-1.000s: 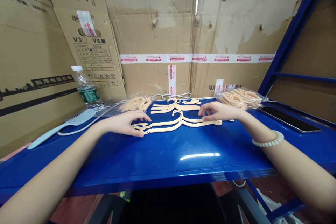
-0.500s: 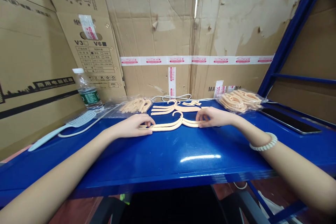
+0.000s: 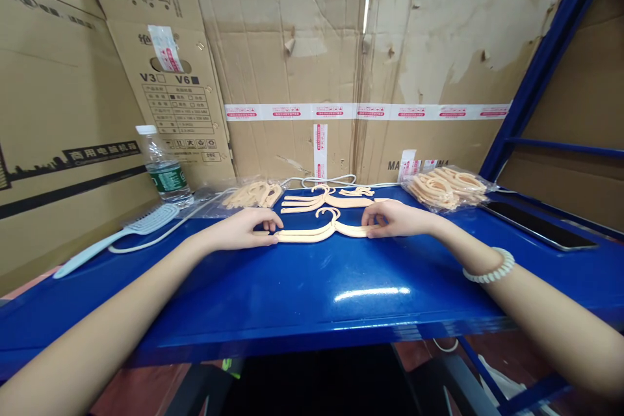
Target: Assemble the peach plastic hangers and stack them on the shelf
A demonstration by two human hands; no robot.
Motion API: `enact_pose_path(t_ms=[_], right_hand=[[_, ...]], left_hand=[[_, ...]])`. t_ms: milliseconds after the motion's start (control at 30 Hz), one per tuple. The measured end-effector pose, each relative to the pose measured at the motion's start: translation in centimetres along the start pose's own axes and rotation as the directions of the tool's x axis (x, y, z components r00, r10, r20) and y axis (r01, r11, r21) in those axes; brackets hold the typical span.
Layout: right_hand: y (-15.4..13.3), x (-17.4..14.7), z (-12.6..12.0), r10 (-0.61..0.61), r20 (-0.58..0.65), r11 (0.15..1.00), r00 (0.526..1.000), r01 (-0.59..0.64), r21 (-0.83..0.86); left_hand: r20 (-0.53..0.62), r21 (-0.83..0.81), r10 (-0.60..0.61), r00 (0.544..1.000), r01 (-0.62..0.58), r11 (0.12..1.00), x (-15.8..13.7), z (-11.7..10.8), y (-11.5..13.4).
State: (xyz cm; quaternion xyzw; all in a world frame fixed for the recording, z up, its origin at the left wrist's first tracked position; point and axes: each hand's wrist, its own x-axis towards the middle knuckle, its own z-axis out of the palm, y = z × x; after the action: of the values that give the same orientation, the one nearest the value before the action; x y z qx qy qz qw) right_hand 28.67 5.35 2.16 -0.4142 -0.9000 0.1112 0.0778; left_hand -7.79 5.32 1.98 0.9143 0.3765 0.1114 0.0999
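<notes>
Two cream clothes hangers (image 3: 309, 234) lie nearly one against the other on the blue tabletop, with their hooks pointing away from me. My left hand (image 3: 246, 229) has its thumb and curled fingers at their left end. At the right end, my right hand (image 3: 392, 218) pinches them between thumb and fingers; that tip is hidden by the fingers. Just behind lie several more cream hangers (image 3: 302, 201) side by side, with small loose cream pieces (image 3: 357, 192) next to them.
Clear bags of cream hanger parts lie at back left (image 3: 256, 195) and back right (image 3: 443, 187). On the left are a water bottle (image 3: 168, 175), a pale blue hairbrush (image 3: 146, 220) and a white cable (image 3: 160, 242). A phone (image 3: 539, 225) lies right. Cardboard (image 3: 292, 65) walls the back.
The two front hangers have come closer together, and their hooks now show side by side. My left hand has shifted slightly at their left end. The right hand stays nearly in place.
</notes>
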Motion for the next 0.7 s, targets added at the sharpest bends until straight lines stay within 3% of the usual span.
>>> enact_pose_path(t_ms=[200, 367, 700], right_hand=[[1.2, -0.2, -0.5, 0.044, -0.164, 0.995, 0.985, -0.029, 0.095], [1.2, -0.2, -1.1, 0.109, -0.259, 0.993, 0.96, -0.093, 0.076], [3.5, -0.4, -1.6, 0.256, -0.463, 0.967, 0.848, -0.219, 0.133]], left_hand=[[-0.143, 0.009, -0.039, 0.989, 0.041, 0.999, -0.1, -0.5, -1.1], [-0.202, 0.052, -0.065, 0.977, 0.077, 0.996, -0.1, -0.8, -1.1], [-0.243, 0.124, -0.112, 0.964, 0.146, 0.981, -0.1, -1.3, -0.8]])
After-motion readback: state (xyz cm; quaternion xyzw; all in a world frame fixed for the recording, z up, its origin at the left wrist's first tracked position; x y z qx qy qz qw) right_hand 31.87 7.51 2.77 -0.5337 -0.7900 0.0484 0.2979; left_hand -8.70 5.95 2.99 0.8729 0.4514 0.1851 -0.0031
